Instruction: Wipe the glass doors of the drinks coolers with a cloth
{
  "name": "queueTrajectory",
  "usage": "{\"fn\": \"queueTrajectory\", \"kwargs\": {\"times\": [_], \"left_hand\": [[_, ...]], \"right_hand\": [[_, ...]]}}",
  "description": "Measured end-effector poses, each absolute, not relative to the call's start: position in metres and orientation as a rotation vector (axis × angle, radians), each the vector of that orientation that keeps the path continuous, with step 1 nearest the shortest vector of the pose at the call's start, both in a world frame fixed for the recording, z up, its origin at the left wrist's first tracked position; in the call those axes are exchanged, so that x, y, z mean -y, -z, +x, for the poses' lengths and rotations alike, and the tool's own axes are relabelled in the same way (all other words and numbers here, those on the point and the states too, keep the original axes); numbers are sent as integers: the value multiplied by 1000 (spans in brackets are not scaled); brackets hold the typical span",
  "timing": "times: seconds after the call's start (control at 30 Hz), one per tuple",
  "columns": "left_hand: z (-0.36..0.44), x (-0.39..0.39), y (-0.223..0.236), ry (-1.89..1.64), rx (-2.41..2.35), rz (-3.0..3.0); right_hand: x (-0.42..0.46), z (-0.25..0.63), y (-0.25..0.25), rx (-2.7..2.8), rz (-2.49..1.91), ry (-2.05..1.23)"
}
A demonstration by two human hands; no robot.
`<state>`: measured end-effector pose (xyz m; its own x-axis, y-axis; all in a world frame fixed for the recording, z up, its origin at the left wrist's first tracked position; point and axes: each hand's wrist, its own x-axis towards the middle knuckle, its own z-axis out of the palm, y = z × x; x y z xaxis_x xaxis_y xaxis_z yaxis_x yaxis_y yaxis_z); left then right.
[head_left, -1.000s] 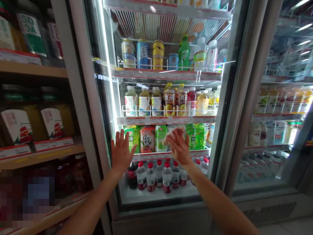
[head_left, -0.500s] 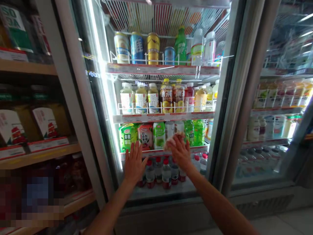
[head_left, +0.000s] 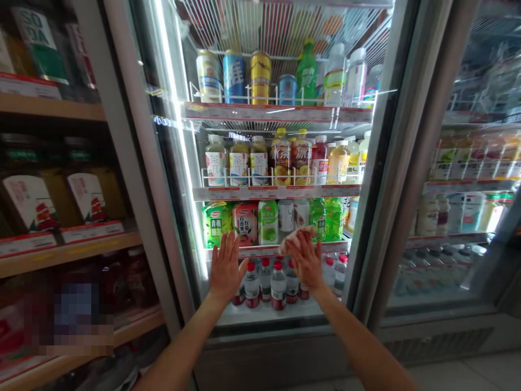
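My left hand (head_left: 225,266) lies flat with fingers spread against the glass door (head_left: 264,179) of a drinks fridge, low on the pane. My right hand (head_left: 304,259) presses a pale crumpled cloth (head_left: 293,239) against the same glass, a little to the right. Behind the glass at hand height stand green and red tea bottles (head_left: 244,222), and below them water bottles with red caps (head_left: 278,277).
Upper fridge shelves hold cans (head_left: 235,76) and juice bottles (head_left: 280,157). A wooden shelf unit (head_left: 69,250) with jars and boxes stands at the left. A second glass-door fridge (head_left: 459,206) is at the right. The metal door frame (head_left: 391,163) runs between them.
Both hands have slid down the glass. The left hand has moved right, from beside the green bottle to above the red-capped bottles; the right hand with the cloth has dropped slightly.
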<state>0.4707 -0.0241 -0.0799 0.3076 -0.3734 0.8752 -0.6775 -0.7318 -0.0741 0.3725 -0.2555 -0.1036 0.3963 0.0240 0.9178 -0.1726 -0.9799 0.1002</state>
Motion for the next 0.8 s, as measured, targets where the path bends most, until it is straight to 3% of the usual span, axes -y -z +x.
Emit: {"fn": "queueTrajectory", "kwargs": {"times": [0.13,0.2,0.4,0.47,0.63,0.8], "left_hand": [[469,21,82,-1359,949,2323],[468,22,83,-1342,943,2342],[466,11,86,-1309,956,2359],[470,1,88,-1300,868,2342],[481,-21,95,-1280,737,2333],[481,-32,103,-1261,881,2423]], "right_hand": [[309,353,102,796,2280,-1991],[299,359,103,863,2269,-2044],[208,390,108,-230,2506,-1442],[214,389,91,-268,2481,-1429],[244,388,55,372,2361,-1905],[194,408,93,-369,2475,-1383]]}}
